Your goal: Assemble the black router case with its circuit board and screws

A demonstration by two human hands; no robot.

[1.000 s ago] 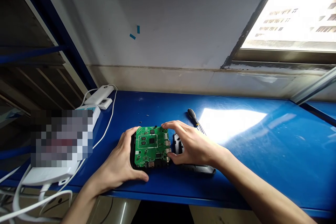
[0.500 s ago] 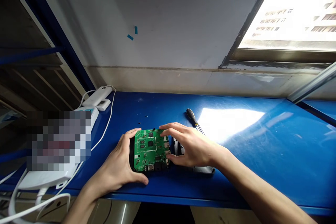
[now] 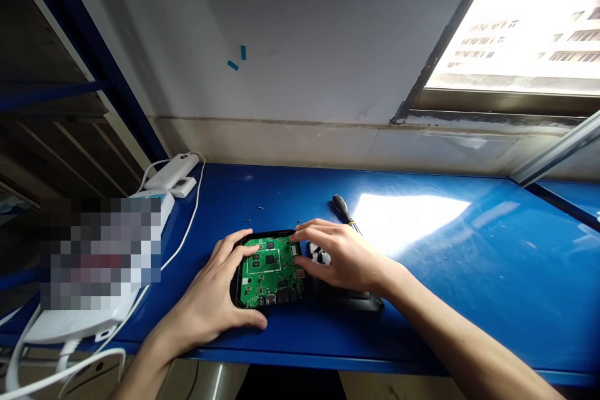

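Note:
A green circuit board [image 3: 260, 276] with chips and ports lies within a shallow black plastic casing [image 3: 237, 292] near the table's front edge. My left hand [image 3: 218, 284] is wrapped round the casing's left side, thumb along the near edge and a finger reaching over the board's far left corner. On the other side, my right hand [image 3: 342, 256] has its fingertips and thumb closed on the board's right edge, by the metal ports. Partly hidden under that hand is another black plastic part [image 3: 363, 301]. Behind it lies a screwdriver [image 3: 342, 206] with a black handle.
Small screws [image 3: 261, 207] are scattered on the blue table [image 3: 450, 275] behind the casing. At left stand a white power strip [image 3: 89, 320], partly blurred out, and a white adapter [image 3: 173, 170] with cables. A wall [image 3: 300, 44] rises behind the table.
The board sits lower in the casing, whose black rim now shows along the far side. My left fingers have come over the board's corner, and my right thumb has shifted up along its edge.

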